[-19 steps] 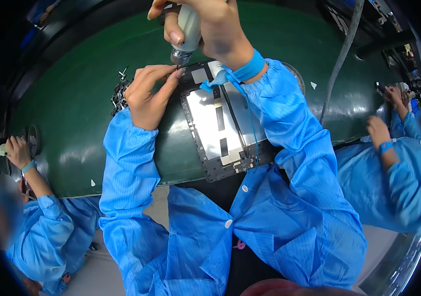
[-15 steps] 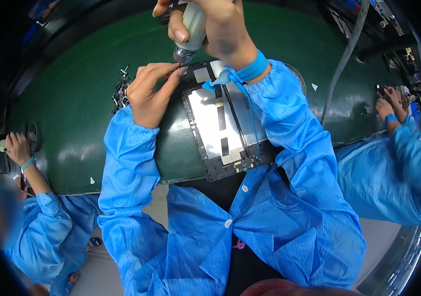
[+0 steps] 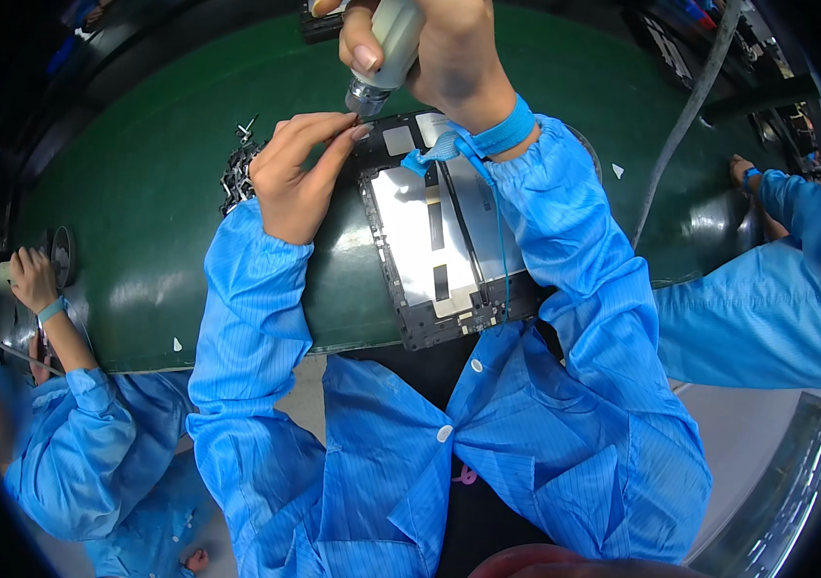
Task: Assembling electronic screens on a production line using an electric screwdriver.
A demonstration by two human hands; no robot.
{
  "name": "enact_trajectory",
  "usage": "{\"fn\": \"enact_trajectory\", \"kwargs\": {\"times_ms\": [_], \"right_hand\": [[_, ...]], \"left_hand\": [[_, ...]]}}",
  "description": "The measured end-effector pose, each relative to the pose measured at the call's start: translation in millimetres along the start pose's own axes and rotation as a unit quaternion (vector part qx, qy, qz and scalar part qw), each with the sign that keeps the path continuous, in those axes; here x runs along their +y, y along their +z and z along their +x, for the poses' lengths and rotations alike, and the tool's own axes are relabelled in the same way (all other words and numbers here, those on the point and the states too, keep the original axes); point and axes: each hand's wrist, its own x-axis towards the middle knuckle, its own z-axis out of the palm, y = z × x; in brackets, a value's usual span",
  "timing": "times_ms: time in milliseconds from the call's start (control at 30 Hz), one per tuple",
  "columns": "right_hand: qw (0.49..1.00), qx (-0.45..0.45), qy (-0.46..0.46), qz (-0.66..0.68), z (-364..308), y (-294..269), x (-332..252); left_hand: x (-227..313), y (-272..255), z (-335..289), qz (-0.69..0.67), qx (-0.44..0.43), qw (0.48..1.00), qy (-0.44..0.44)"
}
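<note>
My right hand [image 3: 449, 58], with a blue strap at its wrist, is wrapped round a pale electric screwdriver [image 3: 396, 43] tilted downward. Its metal collar and tip point at the far left corner of an opened tablet [image 3: 401, 222]. My left hand [image 3: 290, 183] has thumb and forefinger pinched close under that tip; whatever lies between them is too small to make out. The tablet shows bright silver plates, a black ribbon cable and a dark circuit strip along its near edge. My right forearm covers part of its right side.
A pile of small black and silver parts [image 3: 240, 178] lies left of my left hand. White scraps [image 3: 618, 171] dot the green table [image 3: 131, 231]. A grey cable [image 3: 685, 116] rises at the right. Co-workers in blue sleeves [image 3: 757, 308] sit on both sides.
The screwdriver and my right hand have shifted very slightly up and right in view. My left hand keeps its pinch. The right-hand co-worker's arms have moved.
</note>
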Motion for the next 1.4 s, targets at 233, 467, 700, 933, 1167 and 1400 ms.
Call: {"fn": "enact_trajectory", "kwargs": {"times_ms": [233, 467, 700, 933, 1167, 1400], "right_hand": [[1.0, -0.005, -0.003, 0.014, -2, 0, 1], [1.0, -0.02, -0.01, -0.001, 0, -6, 7], [1.0, 0.003, 0.015, -0.009, -3, -2, 5], [0.999, 0.002, 0.03, -0.042, -1, -17, 38], [0.992, -0.013, 0.068, -0.106, -2, -25, 65], [0.987, -0.027, 0.118, -0.108, -5, -27, 81]], "left_hand": [[0, 1, -2, -0.01, 0.012, 1.0, -0.009], [-1, 3, -4, -0.008, 0.006, 1.0, -0.01], [3, 0, -1, -0.017, -0.014, 1.0, -0.007], [-46, -28, 21, -0.093, -0.167, 0.916, -0.353], [-51, -21, 23, -0.12, -0.251, 0.879, -0.388], [-72, -13, 9, -0.117, -0.279, 0.873, -0.384]]}}
